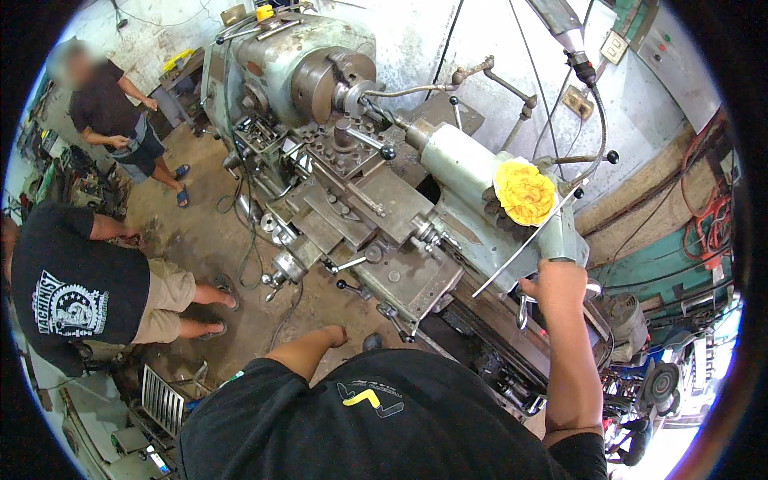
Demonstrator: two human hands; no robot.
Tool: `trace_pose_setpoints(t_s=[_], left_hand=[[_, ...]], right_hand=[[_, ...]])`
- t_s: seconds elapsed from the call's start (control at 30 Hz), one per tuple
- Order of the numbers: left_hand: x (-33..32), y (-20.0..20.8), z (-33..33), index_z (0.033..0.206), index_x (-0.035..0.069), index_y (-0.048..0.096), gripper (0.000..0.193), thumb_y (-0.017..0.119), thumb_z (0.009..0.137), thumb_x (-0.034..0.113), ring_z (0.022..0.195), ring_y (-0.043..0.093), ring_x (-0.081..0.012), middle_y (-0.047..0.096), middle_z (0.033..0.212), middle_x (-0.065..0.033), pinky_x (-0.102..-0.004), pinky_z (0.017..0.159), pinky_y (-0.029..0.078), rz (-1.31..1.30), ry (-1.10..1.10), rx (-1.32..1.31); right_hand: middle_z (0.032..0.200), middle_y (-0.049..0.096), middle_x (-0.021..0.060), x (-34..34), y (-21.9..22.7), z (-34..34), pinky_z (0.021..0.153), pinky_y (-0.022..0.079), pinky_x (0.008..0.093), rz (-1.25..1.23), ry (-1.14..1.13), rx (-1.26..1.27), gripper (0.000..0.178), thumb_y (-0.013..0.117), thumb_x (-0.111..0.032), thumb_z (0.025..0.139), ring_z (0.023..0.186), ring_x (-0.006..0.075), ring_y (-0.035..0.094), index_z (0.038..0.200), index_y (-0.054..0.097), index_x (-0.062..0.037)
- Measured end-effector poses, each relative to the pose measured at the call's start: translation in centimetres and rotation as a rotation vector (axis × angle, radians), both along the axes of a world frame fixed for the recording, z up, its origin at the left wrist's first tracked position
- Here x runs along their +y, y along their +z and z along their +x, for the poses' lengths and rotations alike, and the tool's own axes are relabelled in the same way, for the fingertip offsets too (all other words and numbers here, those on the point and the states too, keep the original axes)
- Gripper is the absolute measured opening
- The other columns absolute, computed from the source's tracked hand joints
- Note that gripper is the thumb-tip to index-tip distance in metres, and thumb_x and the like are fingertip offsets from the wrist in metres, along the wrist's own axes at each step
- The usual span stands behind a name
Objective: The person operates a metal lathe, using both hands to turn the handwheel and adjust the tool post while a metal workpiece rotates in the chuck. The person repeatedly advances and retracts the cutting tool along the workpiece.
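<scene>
My right hand (pixel 560 282) is closed round the handwheel (pixel 593 289) at the end of the lathe's tailstock (pixel 464 156). From the tailstock a drill bit (pixel 382 112) points at a round metal workpiece (pixel 350 99) gripped in the chuck (pixel 320 84). A bunched yellow cloth (pixel 525 194) rests on top of the tailstock, with a thin pale rod (pixel 520 250) slanting beside it. Low at my side, apart from the machine, hangs my left hand (pixel 337 336); its fingers are too small and turned away to read.
The tool post (pixel 344 138) and carriage levers (pixel 352 288) stand between me and the chuck. A jointed pipe (pixel 432 90) arches over the work. Two people stand left, one in a printed black shirt (pixel 80 280). A cable (pixel 254 264) trails across the floor.
</scene>
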State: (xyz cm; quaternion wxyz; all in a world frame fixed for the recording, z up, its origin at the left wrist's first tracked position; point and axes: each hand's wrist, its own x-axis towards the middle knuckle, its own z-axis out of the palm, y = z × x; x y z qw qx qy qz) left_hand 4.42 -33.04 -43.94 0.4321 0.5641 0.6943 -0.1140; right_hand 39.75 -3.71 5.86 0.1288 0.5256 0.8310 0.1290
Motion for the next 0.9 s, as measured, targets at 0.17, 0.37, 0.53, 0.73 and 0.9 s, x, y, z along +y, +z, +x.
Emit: trace_pose_setpoints(t_s=[0.17, 0.37, 0.53, 0.73, 0.9], left_hand=[[-0.6, -0.2, -0.6, 0.11, 0.006, 0.074, 0.038, 0.059, 0.097, 0.038, 0.102, 0.07, -0.0424, 0.074, 0.114, -0.0219, -0.0538, 0.089, 0.055, -0.01, -0.009, -0.046], [-0.4, 2.3, -0.7, 0.108, 0.002, 0.074, 0.042, 0.056, 0.099, 0.039, 0.102, 0.069, -0.0429, 0.074, 0.112, -0.0241, -0.0518, 0.091, 0.054, -0.118, -0.076, -0.063], [0.0, 2.3, -1.2, 0.11, 0.0, 0.075, 0.044, 0.053, 0.098, 0.036, 0.107, 0.068, -0.0442, 0.073, 0.114, -0.0262, -0.0523, 0.095, 0.053, -0.127, -0.109, -0.077], [-0.1, -0.4, -1.6, 0.105, 0.006, 0.075, 0.038, 0.057, 0.099, 0.039, 0.089, 0.073, -0.0391, 0.076, 0.1, -0.0189, -0.0527, 0.083, 0.056, -0.001, 0.036, -0.062], [0.5, -0.4, -1.5, 0.111, 0.005, 0.075, 0.039, 0.058, 0.098, 0.038, 0.092, 0.072, -0.0411, 0.075, 0.107, -0.0198, -0.0521, 0.088, 0.057, -0.042, 0.082, -0.145]], right_hand=[[0.08, 0.077, 0.012, -0.2, -2.7, -1.8, 0.074, 0.054, 0.0464, 0.011, -0.021, -0.162, 0.03, 0.075, -0.042, 0.08, 0.077, 0.0314, 0.075, 0.083, 0.082, -0.0127], [0.086, 0.078, 0.011, -0.5, -3.2, -2.3, 0.078, 0.053, 0.0456, -0.01, -0.041, -0.144, 0.027, 0.076, -0.041, 0.082, 0.083, 0.031, 0.075, 0.088, 0.081, -0.0149], [0.096, 0.074, 0.0127, -1.4, -0.7, -1.3, 0.085, 0.051, 0.0481, -0.032, 0.173, 0.182, 0.031, 0.079, -0.037, 0.082, 0.095, 0.034, 0.07, 0.096, 0.075, -0.0096], [0.102, 0.068, 0.016, 2.1, 2.9, 7.6, 0.093, 0.048, 0.0421, -0.091, 0.012, 0.718, 0.039, 0.078, -0.039, 0.088, 0.098, 0.0332, 0.065, 0.104, 0.069, -0.0034], [0.098, 0.069, 0.0103, 6.3, -1.2, 15.6, 0.089, 0.047, 0.0362, -0.504, -0.158, 1.058, 0.054, 0.066, -0.052, 0.098, 0.095, 0.0217, 0.06, 0.105, 0.07, 0.0007]])
